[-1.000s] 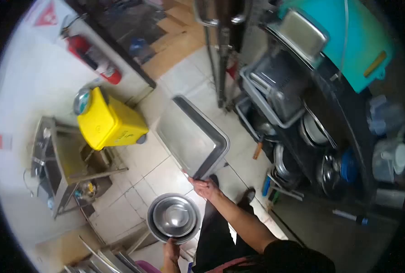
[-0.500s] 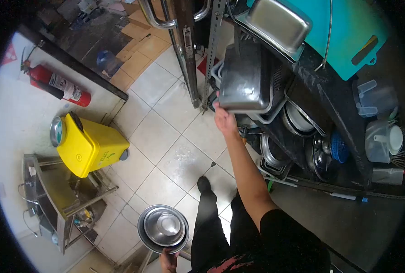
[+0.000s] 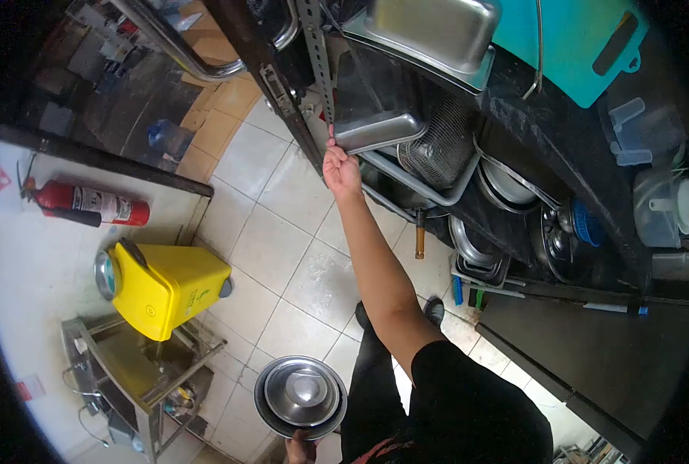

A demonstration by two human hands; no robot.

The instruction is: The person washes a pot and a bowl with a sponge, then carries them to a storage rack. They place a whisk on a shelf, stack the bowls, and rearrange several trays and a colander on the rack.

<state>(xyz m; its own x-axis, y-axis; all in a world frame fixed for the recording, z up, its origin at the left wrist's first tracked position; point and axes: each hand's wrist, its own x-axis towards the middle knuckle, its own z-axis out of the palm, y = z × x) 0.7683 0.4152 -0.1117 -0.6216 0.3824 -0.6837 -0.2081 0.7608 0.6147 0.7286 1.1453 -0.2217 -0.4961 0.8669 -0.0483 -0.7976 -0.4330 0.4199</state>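
Nested round steel bowls (image 3: 301,394) hang low in front of the body, gripped at their near rim by my left hand (image 3: 299,448). My right hand (image 3: 341,168) reaches out to the shelf and holds the near left corner of a rectangular steel pan (image 3: 383,131), its fingers closed on the edge. The pan is tilted at the left end of the middle shelf. Right beside it lies a mesh basket (image 3: 442,147) in a grey tray. Above sits another upturned steel pan (image 3: 435,35).
A teal board (image 3: 569,46) lies on the upper shelf. Lids and bowls (image 3: 507,185) fill the lower shelves. At left are a yellow bin (image 3: 176,286), a red extinguisher (image 3: 89,203) and a metal rack (image 3: 147,410). A metal door frame (image 3: 271,77) stands beside the shelf.
My right hand has moved left and tilted the steel pan, uncovering more of the mesh basket. My left hand still holds the bowls. The view has shifted.
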